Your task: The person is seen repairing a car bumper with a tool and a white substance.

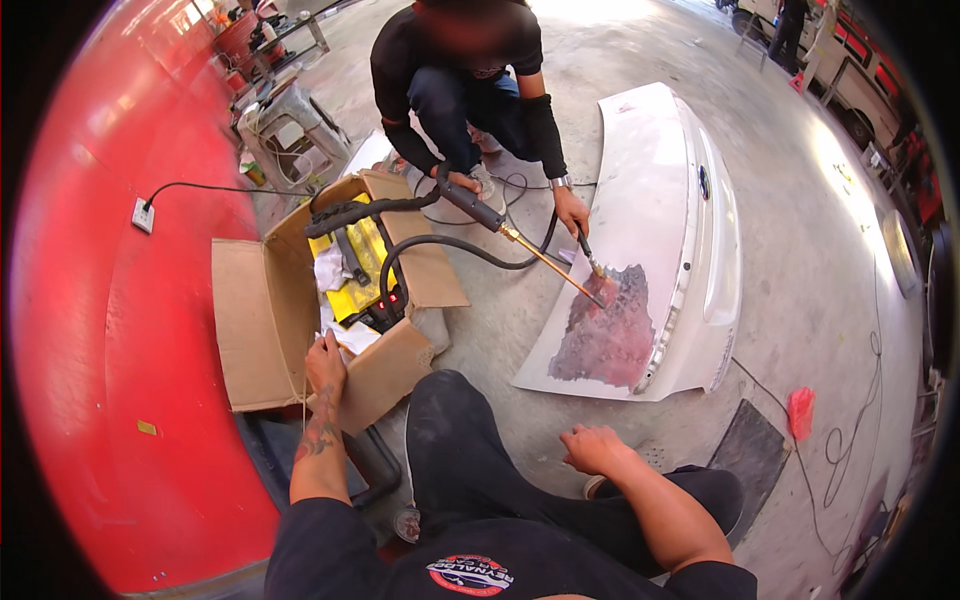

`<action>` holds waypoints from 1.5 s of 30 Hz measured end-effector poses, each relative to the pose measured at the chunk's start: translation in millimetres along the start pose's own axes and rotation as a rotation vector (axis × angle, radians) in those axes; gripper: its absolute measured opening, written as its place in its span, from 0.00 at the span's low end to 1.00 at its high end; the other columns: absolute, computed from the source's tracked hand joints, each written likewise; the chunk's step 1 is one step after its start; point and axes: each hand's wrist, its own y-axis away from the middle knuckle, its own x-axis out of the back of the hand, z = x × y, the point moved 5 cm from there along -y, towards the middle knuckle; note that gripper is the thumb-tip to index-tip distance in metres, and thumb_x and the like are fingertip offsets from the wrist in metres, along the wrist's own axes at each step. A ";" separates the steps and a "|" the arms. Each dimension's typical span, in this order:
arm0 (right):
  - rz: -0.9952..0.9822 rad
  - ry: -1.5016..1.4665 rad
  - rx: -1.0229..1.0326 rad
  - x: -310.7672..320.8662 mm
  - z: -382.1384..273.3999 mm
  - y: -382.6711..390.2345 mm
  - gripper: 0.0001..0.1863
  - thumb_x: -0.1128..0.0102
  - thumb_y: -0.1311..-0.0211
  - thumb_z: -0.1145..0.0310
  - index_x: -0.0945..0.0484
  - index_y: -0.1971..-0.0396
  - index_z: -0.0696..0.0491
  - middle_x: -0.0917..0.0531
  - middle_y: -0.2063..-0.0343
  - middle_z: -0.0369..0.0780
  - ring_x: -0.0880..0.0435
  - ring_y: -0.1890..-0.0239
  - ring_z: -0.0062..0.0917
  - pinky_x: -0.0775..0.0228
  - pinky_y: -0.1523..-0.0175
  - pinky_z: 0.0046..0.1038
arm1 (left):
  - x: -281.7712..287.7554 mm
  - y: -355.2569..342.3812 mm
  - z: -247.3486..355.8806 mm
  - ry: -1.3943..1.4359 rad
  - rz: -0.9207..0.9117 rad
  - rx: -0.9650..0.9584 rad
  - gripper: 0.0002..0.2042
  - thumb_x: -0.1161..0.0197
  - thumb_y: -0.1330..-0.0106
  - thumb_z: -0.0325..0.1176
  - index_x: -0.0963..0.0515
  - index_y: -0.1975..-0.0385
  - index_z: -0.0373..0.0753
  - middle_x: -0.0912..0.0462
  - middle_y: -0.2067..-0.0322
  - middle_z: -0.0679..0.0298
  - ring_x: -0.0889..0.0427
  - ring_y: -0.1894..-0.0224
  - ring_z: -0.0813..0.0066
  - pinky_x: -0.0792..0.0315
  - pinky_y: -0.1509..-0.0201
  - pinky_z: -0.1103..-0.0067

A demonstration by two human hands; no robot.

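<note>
My left hand [325,366] is at the near edge of an open cardboard box [258,310], its fingers bent beside white paper [356,336]; what they grip, if anything, is hidden. Inside the box lie a yellow machine [357,290] and a thick black hose [392,262]. Over my right knee hangs my right hand [592,449], loosely closed, with nothing visible in it. Across from me a crouching person holds a black-handled torch-like tool [470,205] with a copper-coloured tube, plus a small brush-like tool [586,246]. Both tips are at a stripped, reddish patch [610,335] on a white car panel [640,140].
A red wall [110,330] with a power outlet [143,215] runs along my left. Cables [830,460] cross the concrete floor. A dark mat [748,455] and a red plastic bag [801,412] lie to the right. Behind the box stands a grey plastic stool [290,130].
</note>
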 end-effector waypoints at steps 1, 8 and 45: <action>0.016 0.006 0.004 -0.2 -0.2 -0.6 0.16 0.42 0.45 0.57 0.25 0.61 0.51 0.21 0.61 0.44 0.20 0.58 0.38 0.29 0.56 0.40 | 0.7 -0.5 0.8 -0.003 0.003 -0.011 0.22 0.51 0.34 0.49 0.23 0.73 0.32 0.22 0.73 0.44 0.23 0.67 0.43 0.32 0.65 0.61; 0.076 0.009 0.005 3.5 -3.7 2.0 0.16 0.41 0.45 0.57 0.25 0.61 0.52 0.21 0.62 0.43 0.20 0.59 0.38 0.29 0.57 0.39 | -1.6 -0.5 -0.8 -0.017 -0.002 -0.011 0.23 0.51 0.34 0.49 0.22 0.75 0.32 0.22 0.76 0.46 0.22 0.70 0.49 0.32 0.66 0.64; 0.349 0.017 0.094 33.6 -33.5 22.6 0.08 0.53 0.43 0.68 0.26 0.65 0.49 0.23 0.71 0.38 0.21 0.67 0.30 0.33 0.65 0.33 | -2.5 1.6 7.7 0.012 0.062 -0.045 0.23 0.50 0.34 0.47 0.24 0.77 0.28 0.22 0.81 0.53 0.24 0.78 0.65 0.33 0.69 0.70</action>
